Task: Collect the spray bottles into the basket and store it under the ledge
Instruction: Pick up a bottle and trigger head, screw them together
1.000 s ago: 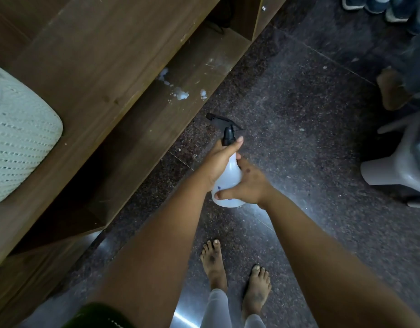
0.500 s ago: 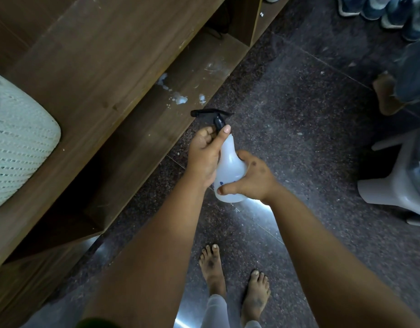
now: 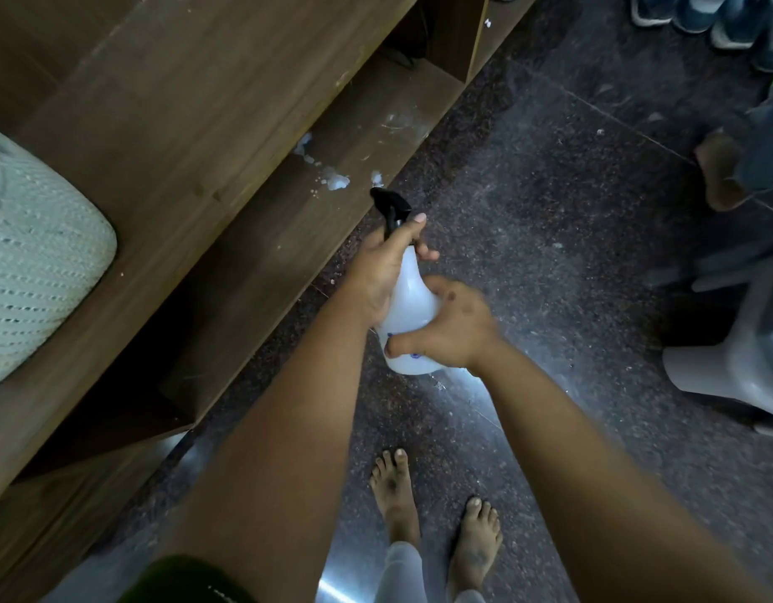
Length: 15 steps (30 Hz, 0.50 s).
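Observation:
I hold a white spray bottle with a black trigger head above the dark floor, in the middle of the view. My left hand wraps its neck just below the trigger. My right hand grips the lower body from the right. The bottle tilts with its nozzle pointing up and left, toward the wooden ledge. A pale woven basket rests on top of the ledge at the far left, partly cut off by the frame edge. What it holds is hidden.
Under the ledge runs an open lower shelf with white spill marks. A grey plastic stool stands at the right. Another person's foot and several shoes lie at the top right. My bare feet are below.
The trigger head has turned in my left hand from pointing left to pointing up and left. Both hands stay on the bottle, which has shifted slightly.

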### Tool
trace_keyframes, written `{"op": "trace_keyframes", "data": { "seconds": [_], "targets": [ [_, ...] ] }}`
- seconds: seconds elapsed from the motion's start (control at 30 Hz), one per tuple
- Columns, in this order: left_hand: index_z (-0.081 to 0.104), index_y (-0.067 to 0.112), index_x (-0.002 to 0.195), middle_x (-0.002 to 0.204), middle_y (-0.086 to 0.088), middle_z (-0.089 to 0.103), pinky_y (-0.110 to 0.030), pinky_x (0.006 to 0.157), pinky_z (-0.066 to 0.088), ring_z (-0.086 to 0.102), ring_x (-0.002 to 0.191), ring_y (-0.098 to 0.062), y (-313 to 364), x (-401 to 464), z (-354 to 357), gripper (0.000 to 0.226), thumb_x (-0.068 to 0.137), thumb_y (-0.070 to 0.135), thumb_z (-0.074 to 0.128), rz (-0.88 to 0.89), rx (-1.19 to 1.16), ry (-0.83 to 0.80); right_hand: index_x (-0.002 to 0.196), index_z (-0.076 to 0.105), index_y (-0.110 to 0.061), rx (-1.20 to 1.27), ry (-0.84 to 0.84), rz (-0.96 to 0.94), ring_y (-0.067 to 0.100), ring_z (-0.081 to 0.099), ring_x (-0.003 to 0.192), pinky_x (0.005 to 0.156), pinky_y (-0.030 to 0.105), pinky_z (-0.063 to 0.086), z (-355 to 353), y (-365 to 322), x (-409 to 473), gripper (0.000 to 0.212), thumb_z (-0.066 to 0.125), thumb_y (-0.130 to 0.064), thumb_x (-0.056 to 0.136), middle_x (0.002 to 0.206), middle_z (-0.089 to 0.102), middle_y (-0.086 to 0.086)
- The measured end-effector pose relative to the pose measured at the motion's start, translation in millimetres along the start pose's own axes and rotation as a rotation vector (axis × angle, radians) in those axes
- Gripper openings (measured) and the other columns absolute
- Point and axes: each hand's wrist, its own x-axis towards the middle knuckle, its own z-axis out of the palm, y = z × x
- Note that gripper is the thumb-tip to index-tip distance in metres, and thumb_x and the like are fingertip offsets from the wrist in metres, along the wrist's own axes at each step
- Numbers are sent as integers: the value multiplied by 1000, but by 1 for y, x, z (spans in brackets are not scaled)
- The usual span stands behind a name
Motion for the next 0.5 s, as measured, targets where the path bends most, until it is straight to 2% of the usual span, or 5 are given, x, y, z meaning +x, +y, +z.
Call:
{"op": "trace_keyframes", "data": {
  "seconds": [0.13,0.23,0.3,0.37,0.5],
  "targets": [
    [51,17,68,68,3,51,-29,79,43,55,68,-12,17,-5,-20,20,85,22,59,-122,-237,-493,98,70,-13,485,-415,-76,26,69,92,82,43,59,-16,11,1,60,85,-17,40,101,70,12],
    [59,16,80,84,1,54,-23,73,47,53,76,-12,18,-7,-30,22,76,32,73,-160,-309,-645,113,62,-4,621,-619,-112,31,67,96,83,43,57,-21,15,2,70,80,-10,46,103,69,17],
    [62,15,87,83,-1,54,-23,68,48,54,71,-11,18,-7,-29,20,81,32,69,-173,-321,-559,113,61,-4,634,-602,-82,27,67,94,82,42,57,-19,15,2,70,80,-10,46,100,70,13],
    [62,12,88,82,-3,53,-23,69,50,56,70,-11,14,-6,-28,12,88,24,60,-77,-279,-386,108,65,-8,531,-480,-46,22,69,89,84,45,58,-17,16,3,64,83,-8,47,96,71,7],
    [56,4,100,109,-15,66,-32,94,52,65,99,-21,2,-7,-29,14,100,5,42,-9,-186,-210,88,64,-27,259,-205,39,20,68,81,75,40,59,-10,16,3,45,87,-13,52,86,69,-1]
  ]
}}
